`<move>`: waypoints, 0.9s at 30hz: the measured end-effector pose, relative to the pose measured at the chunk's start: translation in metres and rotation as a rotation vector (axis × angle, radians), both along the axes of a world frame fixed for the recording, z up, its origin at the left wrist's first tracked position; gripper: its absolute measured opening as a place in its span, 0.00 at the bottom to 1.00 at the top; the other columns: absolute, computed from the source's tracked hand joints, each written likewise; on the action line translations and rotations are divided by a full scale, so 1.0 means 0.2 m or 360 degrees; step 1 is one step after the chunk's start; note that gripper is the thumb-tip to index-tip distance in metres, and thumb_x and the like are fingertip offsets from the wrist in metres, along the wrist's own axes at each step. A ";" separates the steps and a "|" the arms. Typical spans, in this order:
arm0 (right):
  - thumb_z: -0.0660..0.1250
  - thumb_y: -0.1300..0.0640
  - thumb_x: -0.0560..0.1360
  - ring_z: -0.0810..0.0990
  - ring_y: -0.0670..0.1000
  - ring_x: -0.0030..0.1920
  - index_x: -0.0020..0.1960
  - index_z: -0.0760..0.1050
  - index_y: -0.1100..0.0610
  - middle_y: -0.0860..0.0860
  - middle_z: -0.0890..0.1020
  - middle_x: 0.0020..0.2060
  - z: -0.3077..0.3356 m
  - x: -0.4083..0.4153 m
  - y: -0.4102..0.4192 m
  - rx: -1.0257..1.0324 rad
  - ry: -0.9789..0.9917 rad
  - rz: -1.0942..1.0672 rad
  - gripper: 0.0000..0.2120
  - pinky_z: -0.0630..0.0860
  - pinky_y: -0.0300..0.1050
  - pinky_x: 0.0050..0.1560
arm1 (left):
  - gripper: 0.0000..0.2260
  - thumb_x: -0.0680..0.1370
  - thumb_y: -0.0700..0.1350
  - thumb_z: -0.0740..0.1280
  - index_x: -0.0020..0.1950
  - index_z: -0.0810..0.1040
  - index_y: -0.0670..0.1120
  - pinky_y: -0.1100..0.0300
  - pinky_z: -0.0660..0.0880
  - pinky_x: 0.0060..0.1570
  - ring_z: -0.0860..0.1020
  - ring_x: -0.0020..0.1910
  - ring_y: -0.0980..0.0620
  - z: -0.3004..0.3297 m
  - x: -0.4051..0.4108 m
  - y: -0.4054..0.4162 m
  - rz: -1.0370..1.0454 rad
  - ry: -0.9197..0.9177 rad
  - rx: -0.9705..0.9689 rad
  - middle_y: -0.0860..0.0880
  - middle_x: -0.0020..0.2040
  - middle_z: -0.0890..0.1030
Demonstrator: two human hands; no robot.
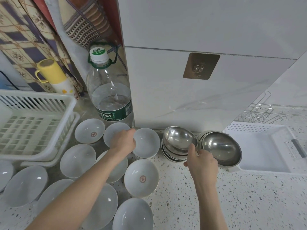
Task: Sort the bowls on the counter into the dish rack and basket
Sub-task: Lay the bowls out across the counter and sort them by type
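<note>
Several white ceramic bowls lie on the speckled counter, left of centre. My left hand (125,140) grips the left rim of one white bowl (147,143) near the wall. To its right stands a stack of steel bowls (178,138). My right hand (201,161) pinches the near rim of a second, larger steel bowl (222,147), which tilts over the edge of the white basket (265,168) at the right. A white slatted dish rack (38,128) stands at the left with nothing in it.
A large water bottle (110,95) stands behind the white bowls against the wall corner. A yellow-capped flask (54,77) is behind the rack. A wire rack (259,112) sits at the far right. Bare speckled counter (249,201) spreads at the lower right.
</note>
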State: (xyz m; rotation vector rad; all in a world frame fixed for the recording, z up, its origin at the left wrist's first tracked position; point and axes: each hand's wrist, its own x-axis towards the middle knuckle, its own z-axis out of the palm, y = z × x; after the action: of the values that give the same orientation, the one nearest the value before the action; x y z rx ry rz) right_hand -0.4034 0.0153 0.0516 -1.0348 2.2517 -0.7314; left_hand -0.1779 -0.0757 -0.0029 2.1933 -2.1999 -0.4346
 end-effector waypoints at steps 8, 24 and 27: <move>0.58 0.47 0.80 0.79 0.53 0.35 0.45 0.73 0.63 0.55 0.83 0.35 0.01 0.05 -0.05 -0.0021 0.0148 0.0008 0.19 0.71 0.43 0.33 | 0.02 0.75 0.36 0.61 0.46 0.72 0.42 0.56 0.65 0.33 0.74 0.40 0.42 0.06 0.01 -0.01 0.0125 0.0271 0.0105 0.40 0.46 0.81; 0.62 0.54 0.76 0.81 0.56 0.39 0.55 0.73 0.63 0.56 0.83 0.39 0.05 0.07 -0.06 -0.0051 -0.0106 -0.0090 0.13 0.77 0.46 0.37 | 0.06 0.75 0.35 0.64 0.44 0.75 0.46 0.66 0.63 0.22 0.79 0.22 0.54 0.05 0.10 0.22 0.0905 0.1423 0.0295 0.41 0.33 0.83; 0.61 0.57 0.77 0.82 0.56 0.39 0.59 0.71 0.62 0.56 0.83 0.40 0.07 0.08 -0.05 -0.0104 -0.0165 -0.0084 0.13 0.78 0.50 0.39 | 0.07 0.75 0.33 0.64 0.44 0.77 0.45 0.66 0.59 0.19 0.77 0.20 0.53 0.07 0.10 0.30 0.0950 0.1585 0.0310 0.41 0.30 0.83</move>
State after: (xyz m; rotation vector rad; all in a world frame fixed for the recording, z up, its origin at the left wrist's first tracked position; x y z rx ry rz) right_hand -0.3881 0.0049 0.0661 -0.9480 2.1866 -0.8661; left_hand -0.1569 -0.0157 0.0109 1.8899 -0.9860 -1.3429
